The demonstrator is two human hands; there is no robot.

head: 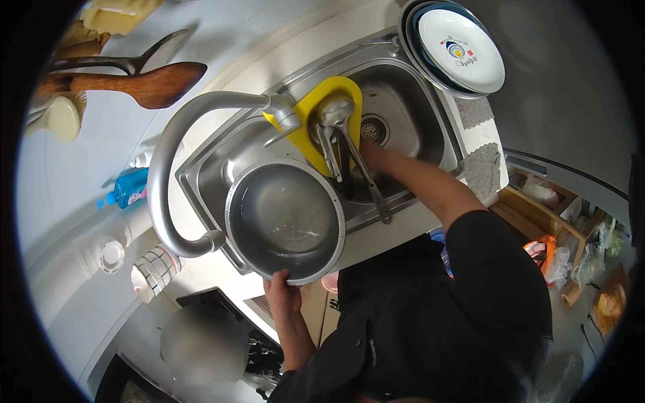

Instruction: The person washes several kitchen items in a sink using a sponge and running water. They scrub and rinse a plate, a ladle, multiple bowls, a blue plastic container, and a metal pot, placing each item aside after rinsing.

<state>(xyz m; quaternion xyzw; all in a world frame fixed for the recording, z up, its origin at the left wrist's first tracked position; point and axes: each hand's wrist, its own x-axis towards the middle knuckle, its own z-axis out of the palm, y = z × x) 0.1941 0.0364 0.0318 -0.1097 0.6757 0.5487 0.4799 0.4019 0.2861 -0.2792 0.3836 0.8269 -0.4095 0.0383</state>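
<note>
A round metal basin (289,211) with cloudy liquid in it sits over the left bowl of the steel sink (448,116). My left hand (283,292) grips its near rim, thumb over the edge. Beside the basin, on the divider between the sink bowls, is a yellow triangular drain basket (308,143). A metal ladle (360,161) and other metal utensils (328,151) lie in it, the ladle's handle reaching past the sink's near edge. My right hand (372,155) is down in the right bowl near the drain strainer (374,130); the basket and utensils hide its fingers.
A grey faucet (169,151) arches over the left side. Stacked bowls with a white plate (461,50) stand at the back right. A wooden spatula (151,84) hangs on the wall, near a blue bottle (131,187). Grey cloths (481,166) lie right of the sink.
</note>
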